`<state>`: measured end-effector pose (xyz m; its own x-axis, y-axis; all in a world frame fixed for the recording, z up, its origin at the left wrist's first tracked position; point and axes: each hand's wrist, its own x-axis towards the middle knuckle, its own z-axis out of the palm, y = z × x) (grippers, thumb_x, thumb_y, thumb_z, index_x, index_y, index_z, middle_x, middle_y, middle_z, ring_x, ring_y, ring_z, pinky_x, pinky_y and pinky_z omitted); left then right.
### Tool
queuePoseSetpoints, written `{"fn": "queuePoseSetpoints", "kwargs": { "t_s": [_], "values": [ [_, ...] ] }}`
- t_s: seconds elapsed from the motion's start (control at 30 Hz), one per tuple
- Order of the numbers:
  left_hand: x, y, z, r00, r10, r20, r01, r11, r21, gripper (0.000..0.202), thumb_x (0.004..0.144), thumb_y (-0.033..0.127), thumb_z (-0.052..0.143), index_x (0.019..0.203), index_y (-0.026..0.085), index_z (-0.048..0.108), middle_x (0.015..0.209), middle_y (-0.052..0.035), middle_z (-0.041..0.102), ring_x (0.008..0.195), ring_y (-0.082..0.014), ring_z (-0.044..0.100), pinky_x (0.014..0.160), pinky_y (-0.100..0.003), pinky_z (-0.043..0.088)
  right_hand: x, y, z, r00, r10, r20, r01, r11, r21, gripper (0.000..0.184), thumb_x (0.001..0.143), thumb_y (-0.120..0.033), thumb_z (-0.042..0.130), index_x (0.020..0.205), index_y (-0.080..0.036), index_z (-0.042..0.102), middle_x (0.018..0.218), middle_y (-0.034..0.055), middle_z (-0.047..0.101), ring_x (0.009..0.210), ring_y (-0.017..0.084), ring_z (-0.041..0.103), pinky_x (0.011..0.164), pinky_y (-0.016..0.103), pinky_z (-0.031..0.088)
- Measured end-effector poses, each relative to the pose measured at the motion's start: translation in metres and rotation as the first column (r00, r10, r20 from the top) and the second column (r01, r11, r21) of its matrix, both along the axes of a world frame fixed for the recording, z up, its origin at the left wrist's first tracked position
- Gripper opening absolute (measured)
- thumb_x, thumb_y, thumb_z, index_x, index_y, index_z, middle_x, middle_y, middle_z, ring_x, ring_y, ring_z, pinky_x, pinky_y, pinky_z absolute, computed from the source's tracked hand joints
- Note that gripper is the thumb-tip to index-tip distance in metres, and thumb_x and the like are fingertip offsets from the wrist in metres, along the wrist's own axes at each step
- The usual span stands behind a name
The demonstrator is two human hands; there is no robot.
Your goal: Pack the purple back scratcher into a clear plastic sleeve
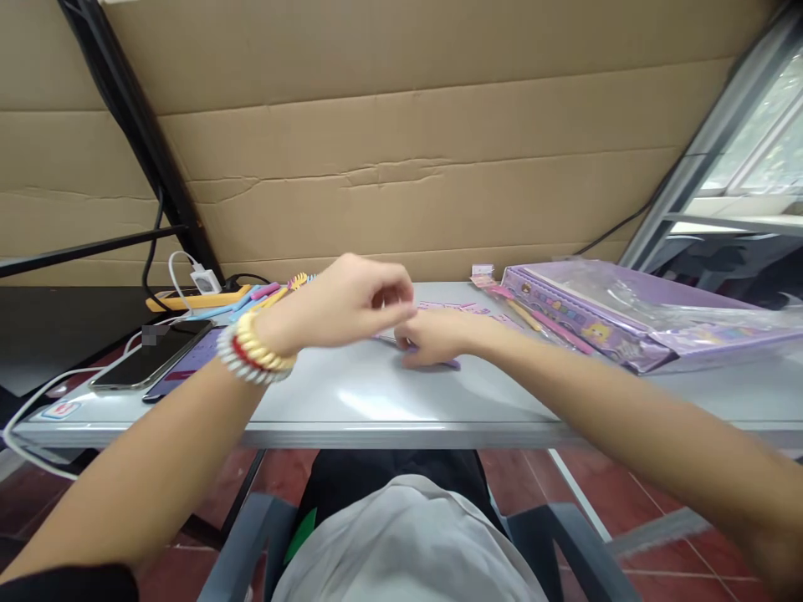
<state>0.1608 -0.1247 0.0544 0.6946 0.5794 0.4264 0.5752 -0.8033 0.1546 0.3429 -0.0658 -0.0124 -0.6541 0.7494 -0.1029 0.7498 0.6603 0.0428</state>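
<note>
My left hand [351, 303] hovers over the middle of the grey table [376, 401], fingers curled in a loose pinch; beaded bracelets circle its wrist. Just to its right, my right hand [436, 339] rests on the tabletop with its fingers closed on a small flat purple piece [448, 364]. The two hands nearly touch. More thin purple and pink pieces [452, 308] lie just behind them. What, if anything, the left fingers hold is hidden.
A purple stationery box in clear wrap [602, 313] lies at right. Two phones [154, 355] with cables, an orange power strip [194, 298] and coloured pens [269, 294] sit at left. A cardboard wall stands behind the table.
</note>
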Motion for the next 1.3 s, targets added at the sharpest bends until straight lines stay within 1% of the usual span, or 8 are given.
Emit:
{"fn": "queuePoseSetpoints", "kwargs": {
  "t_s": [0.2, 0.4, 0.6, 0.73, 0.87, 0.97, 1.13, 1.3],
  "values": [
    [0.015, 0.088, -0.038, 0.983, 0.048, 0.18, -0.101, 0.948, 0.3, 0.013, 0.08, 0.024, 0.05, 0.076, 0.018, 0.06, 0.072, -0.0008, 0.065, 0.067, -0.013, 0.057, 0.064, -0.026, 0.043, 0.001, 0.011, -0.023, 0.997, 0.021, -0.076, -0.01, 0.989, 0.148, 0.038, 0.084, -0.051, 0.043, 0.103, -0.021, 0.058, 0.082, 0.0074, 0.066, 0.072, 0.021, 0.058, 0.057, 0.028, 0.033],
    [0.007, 0.124, -0.086, 0.922, 0.152, 0.356, -0.332, 0.783, 0.526, 0.014, 0.082, 0.025, 0.049, 0.071, 0.02, 0.057, 0.076, -0.0044, 0.063, 0.08, -0.018, 0.056, 0.077, -0.034, 0.043, -0.001, 0.011, -0.034, 0.985, -0.113, -0.13, 0.134, 0.976, 0.174, 0.041, 0.086, -0.051, 0.039, 0.099, -0.02, 0.062, 0.087, 0.0108, 0.068, 0.077, 0.024, 0.061, 0.059, 0.029, 0.032],
    [0.003, 0.125, -0.088, 0.883, 0.204, 0.424, -0.407, 0.783, 0.471, 0.012, 0.081, 0.023, 0.05, 0.072, 0.019, 0.056, 0.078, -0.0041, 0.062, 0.08, -0.0177, 0.055, 0.077, -0.032, 0.043, 0.005, 0.011, -0.026, 0.982, -0.095, -0.164, 0.13, 0.967, 0.218, 0.04, 0.091, -0.032, 0.03, 0.079, -0.016, 0.064, 0.073, 0.0108, 0.066, 0.065, 0.019, 0.057, 0.058, 0.029, 0.029],
    [0.002, 0.125, -0.086, 0.805, 0.283, 0.522, -0.509, 0.782, 0.36, 0.011, 0.081, 0.021, 0.048, 0.072, 0.019, 0.055, 0.08, -0.0044, 0.062, 0.083, -0.0176, 0.055, 0.079, -0.031, 0.043, 0.012, 0.007, -0.019, 0.971, -0.063, -0.229, 0.097, 0.985, 0.143, 0.044, 0.091, -0.044, 0.033, 0.07, -0.017, 0.061, 0.063, 0.0061, 0.061, 0.056, 0.014, 0.049, 0.055, 0.027, 0.027],
    [0.001, 0.127, -0.09, 0.802, 0.414, 0.431, -0.547, 0.799, 0.251, 0.012, 0.079, 0.021, 0.048, 0.072, 0.019, 0.056, 0.081, -0.0055, 0.063, 0.083, -0.0189, 0.056, 0.078, -0.032, 0.044, 0.009, -0.008, -0.02, 0.953, 0.151, -0.262, -0.174, 0.983, -0.065, 0.052, 0.066, -0.07, 0.057, 0.066, -0.018, 0.056, 0.055, -0.0006, 0.054, 0.05, 0.01, 0.041, 0.051, 0.024, 0.025],
    [0.002, 0.129, -0.092, 0.795, 0.482, 0.369, -0.569, 0.802, 0.178, 0.014, 0.079, 0.023, 0.046, 0.073, 0.019, 0.058, 0.082, -0.0065, 0.063, 0.082, -0.0197, 0.057, 0.075, -0.032, 0.044, 0.0, -0.02, -0.023, 0.917, 0.311, -0.251, -0.35, 0.928, -0.129, 0.056, 0.047, -0.07, 0.071, 0.062, -0.018, 0.053, 0.052, -0.0038, 0.049, 0.048, 0.008, 0.036, 0.049, 0.023, 0.024],
    [0.0, 0.132, -0.093, 0.8, 0.525, 0.29, -0.573, 0.813, 0.108, 0.016, 0.079, 0.024, 0.046, 0.074, 0.019, 0.06, 0.084, -0.0067, 0.065, 0.08, -0.0198, 0.059, 0.072, -0.033, 0.045, -0.006, -0.025, -0.024, 0.899, 0.334, -0.283, -0.405, 0.881, -0.244, 0.036, 0.076, -0.048, 0.06, 0.058, -0.017, 0.051, 0.052, -0.0043, 0.046, 0.048, 0.007, 0.035, 0.05, 0.023, 0.025],
    [-0.01, 0.138, -0.096, 0.803, 0.564, 0.194, -0.577, 0.816, 0.016, 0.021, 0.079, 0.025, 0.044, 0.083, 0.017, 0.063, 0.091, -0.0085, 0.067, 0.085, -0.0209, 0.06, 0.077, -0.033, 0.046, 0.009, -0.011, -0.015, 0.92, 0.186, -0.346, -0.297, 0.905, -0.303, 0.03, 0.081, -0.039, 0.052, 0.061, -0.017, 0.05, 0.053, -0.0048, 0.043, 0.05, 0.007, 0.035, 0.05, 0.023, 0.027]
  ]
}}
